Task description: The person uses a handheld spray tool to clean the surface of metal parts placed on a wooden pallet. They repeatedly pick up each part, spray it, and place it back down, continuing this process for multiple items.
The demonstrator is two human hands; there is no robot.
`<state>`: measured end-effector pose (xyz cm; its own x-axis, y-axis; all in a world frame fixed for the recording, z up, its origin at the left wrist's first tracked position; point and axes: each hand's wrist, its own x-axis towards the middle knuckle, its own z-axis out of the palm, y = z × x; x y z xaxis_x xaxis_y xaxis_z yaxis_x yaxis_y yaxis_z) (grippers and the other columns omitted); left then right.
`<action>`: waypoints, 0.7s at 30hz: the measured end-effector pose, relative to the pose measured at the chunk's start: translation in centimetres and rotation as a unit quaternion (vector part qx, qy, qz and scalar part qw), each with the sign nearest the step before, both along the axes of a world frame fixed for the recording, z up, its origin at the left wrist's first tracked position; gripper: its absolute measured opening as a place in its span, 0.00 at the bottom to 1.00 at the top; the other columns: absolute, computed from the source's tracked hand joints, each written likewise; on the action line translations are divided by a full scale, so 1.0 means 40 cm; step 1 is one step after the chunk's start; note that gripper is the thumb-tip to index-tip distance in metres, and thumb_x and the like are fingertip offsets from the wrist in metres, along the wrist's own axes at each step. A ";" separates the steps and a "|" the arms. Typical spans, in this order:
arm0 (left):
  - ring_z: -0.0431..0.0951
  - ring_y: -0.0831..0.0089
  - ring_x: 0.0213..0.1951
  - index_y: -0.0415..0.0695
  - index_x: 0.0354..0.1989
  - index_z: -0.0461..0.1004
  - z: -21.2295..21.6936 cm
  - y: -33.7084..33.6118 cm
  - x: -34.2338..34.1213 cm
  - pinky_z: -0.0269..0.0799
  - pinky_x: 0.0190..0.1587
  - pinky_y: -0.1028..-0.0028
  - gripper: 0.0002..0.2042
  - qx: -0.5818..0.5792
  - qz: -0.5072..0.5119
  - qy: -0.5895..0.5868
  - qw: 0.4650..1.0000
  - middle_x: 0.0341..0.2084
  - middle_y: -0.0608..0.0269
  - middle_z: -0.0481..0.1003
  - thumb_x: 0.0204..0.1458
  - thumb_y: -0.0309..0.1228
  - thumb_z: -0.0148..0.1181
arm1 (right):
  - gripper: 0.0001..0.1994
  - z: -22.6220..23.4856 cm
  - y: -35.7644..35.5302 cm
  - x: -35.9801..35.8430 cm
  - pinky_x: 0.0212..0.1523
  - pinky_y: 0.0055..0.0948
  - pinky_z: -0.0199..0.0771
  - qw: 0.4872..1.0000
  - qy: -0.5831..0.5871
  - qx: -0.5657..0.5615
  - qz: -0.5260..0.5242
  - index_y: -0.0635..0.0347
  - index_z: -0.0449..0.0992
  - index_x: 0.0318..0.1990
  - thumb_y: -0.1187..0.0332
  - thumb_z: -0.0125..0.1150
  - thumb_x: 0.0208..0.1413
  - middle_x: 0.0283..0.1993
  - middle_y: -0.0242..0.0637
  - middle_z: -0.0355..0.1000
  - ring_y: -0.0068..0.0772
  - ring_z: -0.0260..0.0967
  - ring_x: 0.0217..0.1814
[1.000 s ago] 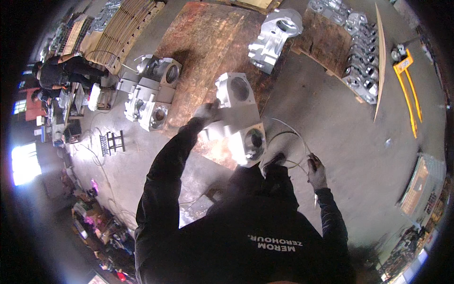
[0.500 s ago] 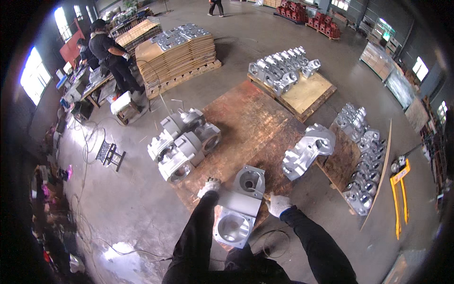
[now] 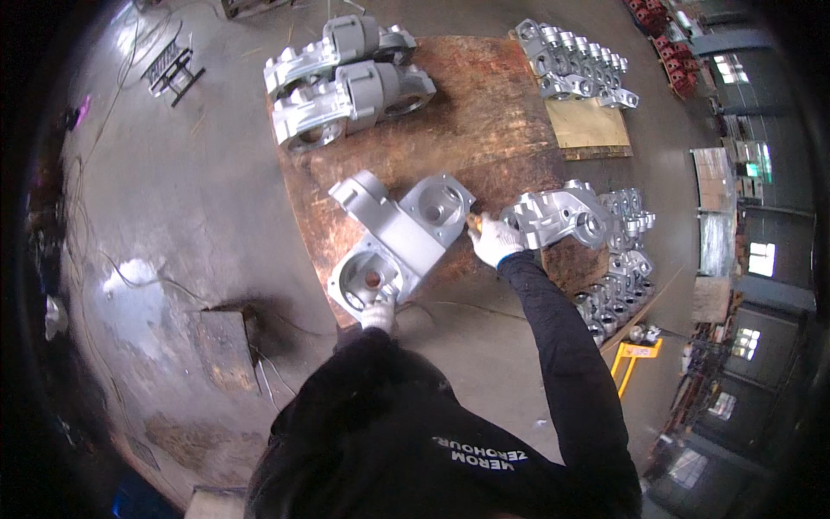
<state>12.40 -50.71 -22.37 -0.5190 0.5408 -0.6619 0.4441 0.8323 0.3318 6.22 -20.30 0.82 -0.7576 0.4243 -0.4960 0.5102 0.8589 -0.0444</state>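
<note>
A grey metal casting (image 3: 399, 235) with two square-flanged bores and a curved arm lies at the near end of the rust-brown work table (image 3: 484, 104). My left hand (image 3: 378, 317), in a white glove, grips the rim of its nearest bore. My right hand (image 3: 496, 240), also gloved, is closed just right of the casting's far flange. A small yellowish end of a tool shows at its fingers; the rest is hidden in the glove. Close beyond that hand rests another silver casting (image 3: 558, 216) on the table's right side.
Large castings (image 3: 350, 95) stand at the table's far left. Smaller castings sit in rows on a pallet (image 3: 590, 130) at the far right and on another board at right. A yellow pallet-truck handle (image 3: 637, 350), a wooden block (image 3: 226, 346) and cables are on the floor.
The view has swung round. The casting has turned and shows its curved arm. My left hand has gone from its side to the nearest bore; my right hand has stayed at its right.
</note>
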 end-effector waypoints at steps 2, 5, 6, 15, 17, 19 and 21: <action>0.81 0.60 0.41 0.57 0.53 0.70 0.146 0.011 -0.053 0.71 0.49 0.53 0.15 -0.011 0.013 -0.012 1.000 0.40 0.55 0.79 0.57 0.34 0.47 | 0.22 -0.013 0.015 0.002 0.41 0.52 0.73 0.998 -0.026 0.054 -0.004 0.64 0.68 0.50 0.53 0.51 0.59 0.36 0.55 0.76 0.57 0.75 0.41; 0.81 0.53 0.37 0.47 0.44 0.71 0.073 -0.019 -0.081 0.75 0.39 0.55 0.12 0.073 0.021 -0.040 0.996 0.32 0.51 0.79 0.51 0.31 0.54 | 0.20 0.066 -0.016 -0.012 0.49 0.44 0.73 0.997 -0.057 -0.006 0.050 0.62 0.70 0.49 0.55 0.48 0.60 0.43 0.53 0.76 0.50 0.76 0.47; 0.78 0.53 0.41 0.47 0.45 0.71 -0.019 -0.037 -0.055 0.69 0.44 0.54 0.13 0.069 0.078 -0.023 0.994 0.35 0.50 0.78 0.51 0.34 0.53 | 0.20 0.105 -0.032 -0.041 0.49 0.44 0.73 0.997 -0.063 0.013 0.030 0.62 0.71 0.50 0.55 0.49 0.60 0.44 0.53 0.76 0.50 0.75 0.49; 0.75 0.51 0.51 0.56 0.49 0.74 0.067 -0.100 -0.153 0.40 0.65 0.34 0.16 0.021 -0.034 0.000 0.999 0.42 0.52 0.78 0.50 0.33 0.54 | 0.25 0.192 -0.005 0.077 0.53 0.44 0.71 0.999 -0.037 0.028 0.003 0.64 0.71 0.53 0.52 0.55 0.57 0.50 0.58 0.73 0.53 0.72 0.54; 0.68 0.54 0.59 0.53 0.52 0.71 0.138 -0.102 -0.138 0.40 0.66 0.40 0.21 0.074 -0.011 0.040 0.996 0.51 0.53 0.73 0.46 0.34 0.61 | 0.25 0.228 -0.047 0.124 0.53 0.44 0.71 0.996 -0.088 0.027 0.007 0.64 0.71 0.52 0.51 0.55 0.57 0.50 0.58 0.73 0.54 0.72 0.53; 0.64 0.58 0.62 0.50 0.58 0.66 0.143 -0.161 -0.111 0.45 0.70 0.56 0.30 0.132 -0.050 0.166 0.976 0.56 0.55 0.68 0.43 0.35 0.66 | 0.26 0.212 -0.086 0.172 0.50 0.47 0.72 0.998 0.012 0.023 -0.050 0.70 0.70 0.51 0.51 0.54 0.59 0.43 0.59 0.75 0.56 0.73 0.49; 0.62 0.56 0.63 0.48 0.59 0.63 0.196 -0.214 -0.084 0.48 0.69 0.58 0.31 0.235 0.009 0.196 0.952 0.58 0.55 0.66 0.44 0.36 0.65 | 0.26 0.208 -0.133 0.237 0.46 0.47 0.74 0.980 0.158 0.030 -0.118 0.68 0.70 0.50 0.50 0.53 0.59 0.40 0.59 0.75 0.57 0.74 0.45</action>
